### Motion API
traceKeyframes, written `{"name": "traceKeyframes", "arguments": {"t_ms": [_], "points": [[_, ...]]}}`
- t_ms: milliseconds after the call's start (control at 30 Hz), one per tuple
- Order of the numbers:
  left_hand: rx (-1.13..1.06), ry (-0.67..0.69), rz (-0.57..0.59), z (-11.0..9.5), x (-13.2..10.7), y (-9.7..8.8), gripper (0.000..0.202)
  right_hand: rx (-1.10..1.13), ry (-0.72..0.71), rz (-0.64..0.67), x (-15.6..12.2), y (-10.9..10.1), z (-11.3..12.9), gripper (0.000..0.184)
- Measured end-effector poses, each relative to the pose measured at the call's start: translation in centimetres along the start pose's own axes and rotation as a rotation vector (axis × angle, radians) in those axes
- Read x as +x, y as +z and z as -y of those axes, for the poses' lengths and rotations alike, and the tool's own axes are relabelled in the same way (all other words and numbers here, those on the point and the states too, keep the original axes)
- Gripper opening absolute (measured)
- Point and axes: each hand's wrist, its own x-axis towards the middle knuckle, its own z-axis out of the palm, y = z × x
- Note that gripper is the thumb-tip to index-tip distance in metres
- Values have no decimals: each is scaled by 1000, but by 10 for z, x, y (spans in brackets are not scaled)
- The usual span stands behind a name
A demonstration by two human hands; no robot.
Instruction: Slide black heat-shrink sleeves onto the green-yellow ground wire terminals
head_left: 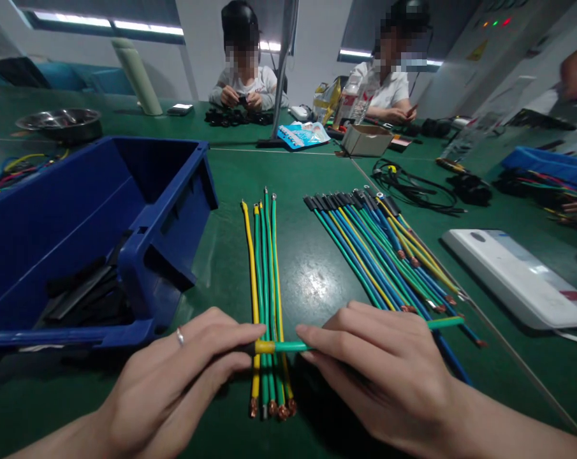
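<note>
A green wire [291, 346] with a yellow band [264, 347] lies crosswise between my hands, above a small row of yellow and green wires [265, 274] on the table. My left hand [183, 373], with a ring on one finger, is closed on a black sleeve [246, 349] at the wire's left end. The sleeve's far end is hidden by the fingers. In a pinch, my right hand [379, 354] grips the green wire, whose other end sticks out past the knuckles. The loose wires below show bare copper at their near ends.
A blue bin [168, 248] with black sleeves [90, 296] stands left. To the right lie a fan of black-sleeved wires [359, 248], a white device [518, 277] and black cables [412, 185]. Two people sit across the green table [250, 169], beyond a metal post [284, 70].
</note>
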Motion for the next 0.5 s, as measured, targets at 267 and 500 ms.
{"name": "traceKeyframes", "arguments": {"t_ms": [267, 500], "points": [[120, 97, 122, -2, 0, -2, 41, -12, -28, 24, 1, 0, 4, 12], [142, -126, 13, 1, 0, 2, 24, -24, 43, 5, 3, -5, -4, 9]]}}
